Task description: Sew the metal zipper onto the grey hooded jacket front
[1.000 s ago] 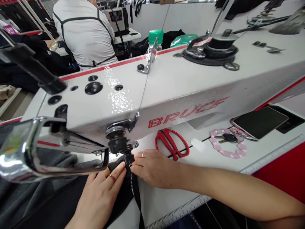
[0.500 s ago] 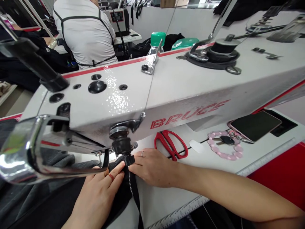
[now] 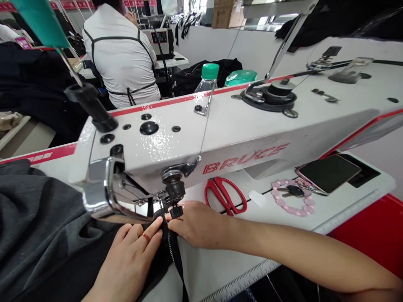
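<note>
- While the left hand [image 3: 127,256] lies flat with fingers stretched out, its fingertips press on black cloth [image 3: 78,258], just left of the zip [image 3: 170,245]; grips nothing. Red ring on one finger.
- Right hand [image 3: 197,226]: fingers bent, at the zip's right side, tips partly behind a small black part of the machine. Can't tell if it pinches the tape. Thin ring on it too.
- Zip: metal teeth, black tape. Top end is between the two hands, by the needle area; lower end trails down toward the near table edge.
- Ruler [image 3: 248,277] runs along the near edge of the white table [image 3: 214,268].
- Grey cloth [image 3: 31,214] bunched on the left, next to the black.
- Sewing machine [image 3: 248,126]: white, red "BRUCE" lettering, head above the cloth. Needle too small to make out.
- Red-handled scissors [image 3: 224,196] just beyond the right hand, a white piece [image 3: 257,198] beside them.
- Further right: pink bead bracelet [image 3: 310,201] with keys [image 3: 296,191], then a phone [image 3: 329,173], screen dark.
- Bobbin [image 3: 280,90], dark thread, on top of the machine.
- Green-capped bottle [image 3: 210,72] behind it.
- Far back: co-worker [image 3: 126,54] in a white top, seen from behind.
</note>
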The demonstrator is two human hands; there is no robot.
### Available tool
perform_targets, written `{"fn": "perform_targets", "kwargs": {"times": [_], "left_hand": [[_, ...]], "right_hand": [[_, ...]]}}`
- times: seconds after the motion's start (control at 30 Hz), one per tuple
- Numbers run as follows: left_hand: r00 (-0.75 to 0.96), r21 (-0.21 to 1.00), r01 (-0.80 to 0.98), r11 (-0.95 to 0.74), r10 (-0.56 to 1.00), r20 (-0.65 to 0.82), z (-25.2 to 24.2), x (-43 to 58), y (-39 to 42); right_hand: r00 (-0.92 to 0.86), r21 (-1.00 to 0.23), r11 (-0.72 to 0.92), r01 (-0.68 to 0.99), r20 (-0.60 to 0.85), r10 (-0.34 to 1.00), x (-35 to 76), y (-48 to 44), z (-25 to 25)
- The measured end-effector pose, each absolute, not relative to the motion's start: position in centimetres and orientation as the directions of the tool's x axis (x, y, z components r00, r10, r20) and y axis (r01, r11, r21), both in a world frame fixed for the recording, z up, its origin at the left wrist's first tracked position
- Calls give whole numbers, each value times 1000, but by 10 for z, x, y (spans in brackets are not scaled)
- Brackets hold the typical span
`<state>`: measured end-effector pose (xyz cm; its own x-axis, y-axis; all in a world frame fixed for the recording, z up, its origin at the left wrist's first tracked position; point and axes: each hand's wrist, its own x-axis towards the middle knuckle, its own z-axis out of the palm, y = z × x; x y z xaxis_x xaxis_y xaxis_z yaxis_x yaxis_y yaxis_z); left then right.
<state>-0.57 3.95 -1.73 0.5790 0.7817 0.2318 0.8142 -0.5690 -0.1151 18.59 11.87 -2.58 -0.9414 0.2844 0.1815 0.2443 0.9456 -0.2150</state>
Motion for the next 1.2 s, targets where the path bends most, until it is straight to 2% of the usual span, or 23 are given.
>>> {"fn": "perform_targets", "kwargs": {"times": [0.23, 0.43, 0.57, 0.87, 1.03, 1.2], "left_hand": [[550, -134, 835, -533, 807, 215, -14, -14, 48], [547, -146, 837, -528, 816, 185, -16, -18, 57], [554, -173, 831, -528, 813, 179, -17, -19, 59], [554, -216, 827, -519, 817, 160, -19, -20, 60], [559, -212, 824, -525, 814, 159, -17, -19, 61], [559, -216, 825, -522, 812, 171, -16, -18, 62]], "right_hand": [[-947, -196, 943, 268, 126, 295, 176, 126, -25], [-930, -245, 925, 289, 159, 333, 172, 130, -19], [-925, -231, 922, 310, 153, 349, 172, 131, -19], [-922, -203, 931, 305, 182, 342, 172, 130, -21], [-933, -176, 937, 303, 148, 329, 170, 131, -20], [-938, -196, 939, 284, 148, 314, 170, 133, -19]]}}
